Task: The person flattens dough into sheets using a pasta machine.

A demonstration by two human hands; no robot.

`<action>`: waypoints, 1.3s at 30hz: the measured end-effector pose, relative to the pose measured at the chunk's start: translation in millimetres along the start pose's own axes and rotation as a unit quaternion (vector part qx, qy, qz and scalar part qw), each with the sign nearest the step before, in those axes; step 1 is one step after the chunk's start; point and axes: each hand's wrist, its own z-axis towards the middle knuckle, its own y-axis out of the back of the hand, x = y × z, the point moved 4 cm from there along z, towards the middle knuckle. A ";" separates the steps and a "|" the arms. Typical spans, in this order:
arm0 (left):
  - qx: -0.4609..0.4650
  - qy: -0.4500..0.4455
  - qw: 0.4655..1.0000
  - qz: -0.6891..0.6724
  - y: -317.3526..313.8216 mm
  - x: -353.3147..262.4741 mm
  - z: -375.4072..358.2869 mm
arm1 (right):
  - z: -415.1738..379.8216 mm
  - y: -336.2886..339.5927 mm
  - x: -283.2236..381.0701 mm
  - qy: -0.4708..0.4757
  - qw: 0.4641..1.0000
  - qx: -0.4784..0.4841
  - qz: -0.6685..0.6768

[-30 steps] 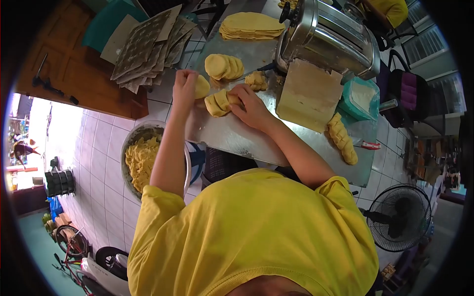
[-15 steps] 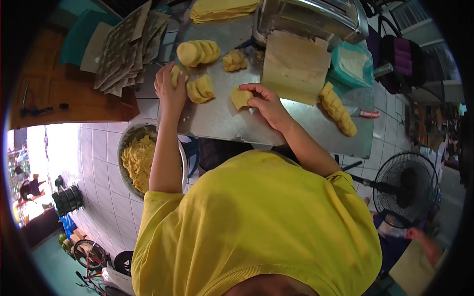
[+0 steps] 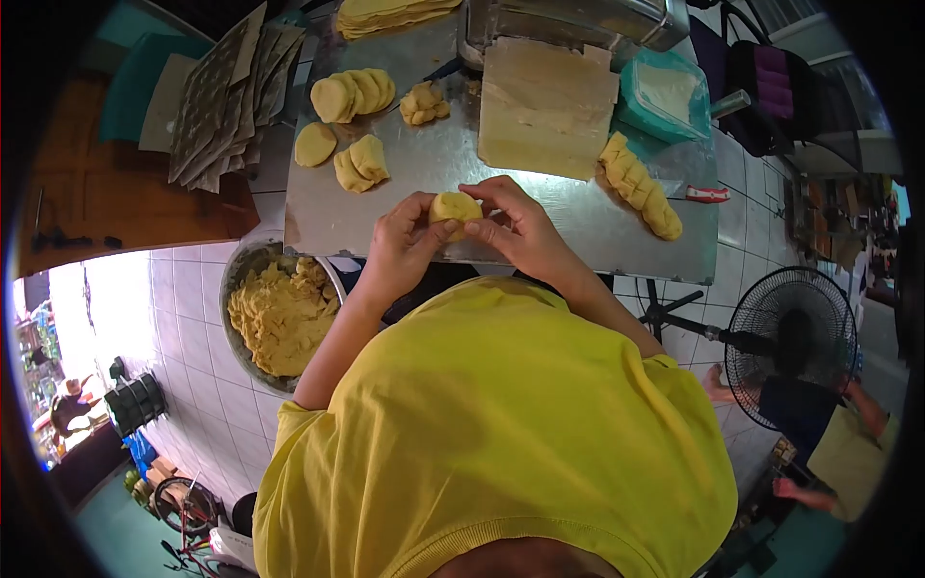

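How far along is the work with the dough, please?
Partway, I think. The row of rounds and the single flat round look shaped. The left hand and right hand hold one piece of dough. Probably left: the thick cut pieces, the bumpy roll and the loose dough in the bowl.

One held dough piece [image 3: 454,206], one bowl [image 3: 227,313], one fan [image 3: 792,337].

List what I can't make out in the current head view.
Head view, hidden: underside of the dough piece, behind the left hand and right hand.
Head view, cut off: far part of the metal machine, by the top edge.
Head view, too small: any writing on the red-and-white object.
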 end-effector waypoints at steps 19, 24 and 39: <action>-0.004 0.088 0.977 -0.197 -31.1 -5.8 1.4 | -21.1 13.4 41.6 0.212 0.960 -0.103 -0.155; -0.006 0.059 0.984 -0.167 -29.9 -1.0 0.7 | -21.5 12.7 22.2 0.148 0.984 -0.090 -0.031; 0.009 0.066 0.979 -0.192 -39.3 -16.1 -5.8 | -15.5 11.6 11.9 0.158 0.958 -0.188 -0.149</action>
